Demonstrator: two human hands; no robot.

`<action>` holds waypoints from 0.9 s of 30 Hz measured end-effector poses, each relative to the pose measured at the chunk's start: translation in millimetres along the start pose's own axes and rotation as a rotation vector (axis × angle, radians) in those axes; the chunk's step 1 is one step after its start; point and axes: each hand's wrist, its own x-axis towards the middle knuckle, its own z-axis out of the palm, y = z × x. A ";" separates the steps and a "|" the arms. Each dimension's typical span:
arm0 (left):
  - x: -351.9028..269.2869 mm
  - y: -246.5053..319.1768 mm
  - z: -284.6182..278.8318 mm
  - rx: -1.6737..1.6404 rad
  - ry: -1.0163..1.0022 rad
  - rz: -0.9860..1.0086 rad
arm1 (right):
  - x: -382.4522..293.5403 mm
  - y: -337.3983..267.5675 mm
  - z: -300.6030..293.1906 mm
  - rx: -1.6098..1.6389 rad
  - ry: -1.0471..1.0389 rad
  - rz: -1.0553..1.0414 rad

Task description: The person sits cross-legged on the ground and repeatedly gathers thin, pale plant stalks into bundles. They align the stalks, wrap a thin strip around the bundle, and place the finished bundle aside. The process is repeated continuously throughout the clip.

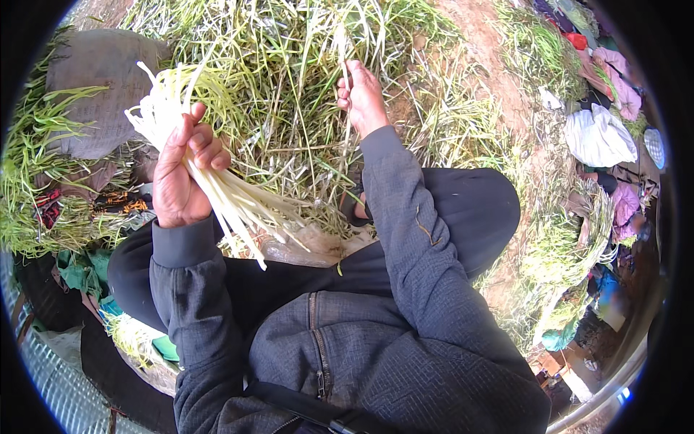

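My left hand [184,173] is closed around a thick bunch of pale stalks [233,195], which look like garlic scapes. Their curled, yellow-green upper ends stick out above the fist, and the straight ends fan down over my lap. Farther forward and to the right, my right hand [366,100] pinches a thin plant stem [347,130] between thumb and fingers. Part of that stem hangs below the hand; its upper part blends into the bright leaves behind. Under and beyond both hands spreads a heap of green and yellowed stalks and leaves [265,108].
At the left lies a grey sack [103,103] bearing faint writing, with green stalks [32,146] around it. A white plastic bag [601,135], more plant piles [569,260] and people in pink clothing [626,203] are at the right. My crossed legs [466,217] frame the heap's near side.
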 end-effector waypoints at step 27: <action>4.9 -10.0 8.6 0.623 0.398 0.237 | -159.6 15.2 79.1 -0.316 -0.554 -0.054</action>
